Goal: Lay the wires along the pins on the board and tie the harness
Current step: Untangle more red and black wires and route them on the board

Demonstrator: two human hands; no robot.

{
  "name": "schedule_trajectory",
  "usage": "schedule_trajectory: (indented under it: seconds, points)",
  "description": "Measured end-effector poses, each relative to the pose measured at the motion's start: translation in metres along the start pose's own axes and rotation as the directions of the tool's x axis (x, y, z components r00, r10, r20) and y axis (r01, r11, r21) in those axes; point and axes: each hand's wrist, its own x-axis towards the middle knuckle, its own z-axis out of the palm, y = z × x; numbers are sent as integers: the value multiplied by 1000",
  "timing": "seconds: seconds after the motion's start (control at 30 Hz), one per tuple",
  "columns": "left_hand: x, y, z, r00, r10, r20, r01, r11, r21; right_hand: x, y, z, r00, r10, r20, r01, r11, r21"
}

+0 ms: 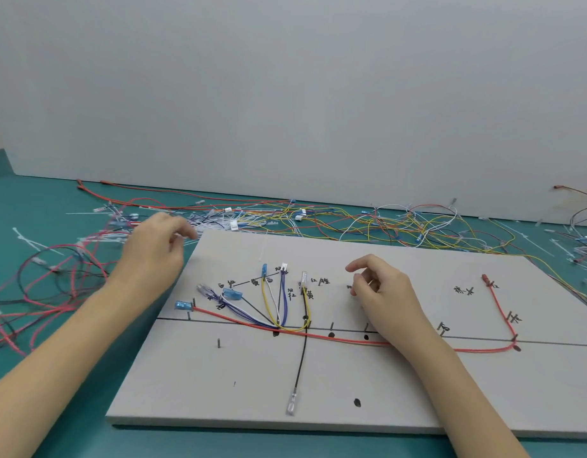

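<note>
**What stays out of sight**

The left hand [156, 249] is motion-blurred, so whether its fingertips grip anything cannot be told. The right hand [384, 289] and its forearm cover a stretch of the red wire [345, 340]. Right of that hand, the board [318, 408] runs past the picture's edge. The handwritten marks [325, 281] between the hands are too small to read.

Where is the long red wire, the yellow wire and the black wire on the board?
long red wire [345, 340], head view, on its middle stretch along the drawn line.
yellow wire [264, 300], head view, on the left side of its loop.
black wire [301, 361], head view, on its straight lower run.
</note>
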Motion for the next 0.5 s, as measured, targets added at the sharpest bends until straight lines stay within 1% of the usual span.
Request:
schedule_trajectory:
  seconds: [0.1, 0.2, 0.27, 0.33, 0.4, 0.5]
  points:
    - [-12, 28, 6, 984, 177, 37, -172, 979, -105, -1, -12, 3, 998, -39, -39, 42, 997, 65]
    - [-22, 44, 9, 951, 301, 75, -286, 944, -162, -3, -33, 11, 995, -81, -57, 90, 983, 162]
    - [-26, 52, 8, 941, 331, 78, -309, 928, -209, -6, -49, 20, 994, -108, 3, 105, 972, 212]
    - [-28, 59, 5, 939, 336, 71, -306, 914, -268, -9, -65, 32, 988, -116, 106, 88, 967, 238]
    - [-30, 68, 2, 930, 364, 56, -331, 893, -305, -10, -78, 44, 976, -79, 203, 25, 967, 255]
    - [-37, 85, -1, 885, 462, 51, -416, 837, -355, -9, -93, 55, 948, -11, 317, -81, 958, 275]
